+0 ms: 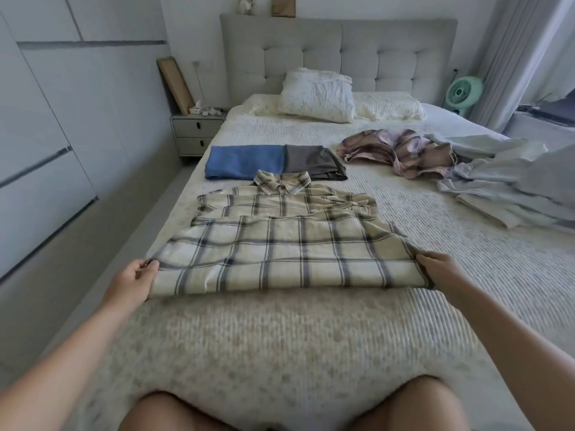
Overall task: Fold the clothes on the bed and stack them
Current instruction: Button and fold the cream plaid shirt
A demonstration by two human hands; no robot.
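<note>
A wide bed [311, 353] fills the room, covered by a cream ribbed spread with a faint speckled pattern. At its far end stands a grey tufted headboard [339, 54], and against it lie two pillows: one plump white pillow [315, 96] and one flatter ribbed pillow [389, 108] beside it. White wardrobe doors [46, 119] run along the left wall. One grey nightstand [196, 136] with two drawers sits in the corner, small items on top. One green fan [463, 92] stands to the right of the headboard, next to a pale curtain [510, 57].

Five garments lie on the spread. A plaid shirt [280, 231] lies nearest, collar pointing to the headboard, its lower part folded up over its body. The left hand [137, 279] pinches the shirt's left corner between thumb and fingers. The right hand [435, 269] grips the shirt's right edge, fingers curled over the cloth. Beyond the collar, two folded pieces lie side by side and touching: one blue cloth [245, 161] on the left, one grey cloth [311, 161] on the right. Further right, one pink plaid garment [401, 152] lies crumpled, touching one pale blue heap [510, 178] at the bed's right edge.

The person's two bare knees show at the bottom of the view.
</note>
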